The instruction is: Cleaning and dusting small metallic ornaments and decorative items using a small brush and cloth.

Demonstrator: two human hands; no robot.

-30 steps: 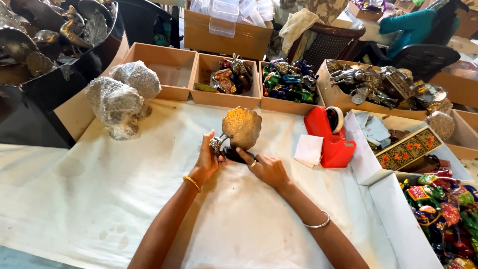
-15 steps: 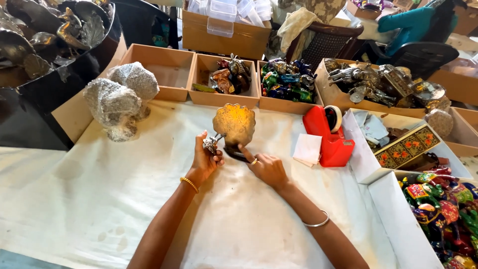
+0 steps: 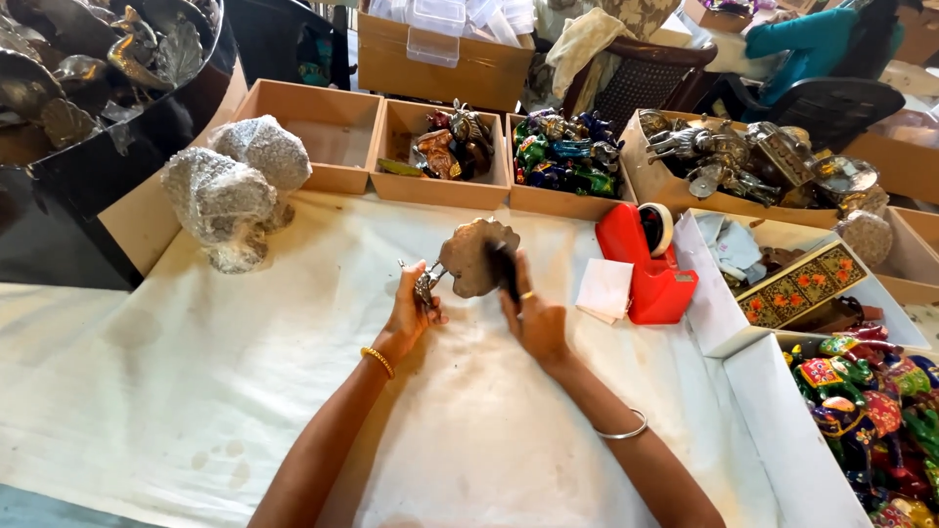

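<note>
A metal peacock ornament (image 3: 476,256) is being pinched at the head by the left hand (image 3: 416,311), its fan being gripped by the right hand (image 3: 533,313); it is best kept low over the worktop (image 3: 293,391).

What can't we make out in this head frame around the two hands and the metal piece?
- Head view: front of the fan-shaped metal figurine faces away; only its back shows.
- Small end pinched by the left hand: too small, fingers cover it.
- Right hand: fingertips lie behind the piece.
- Wrapped bundles: contents hidden by wrap.
- Painted figures: cut by the right edge.
</note>
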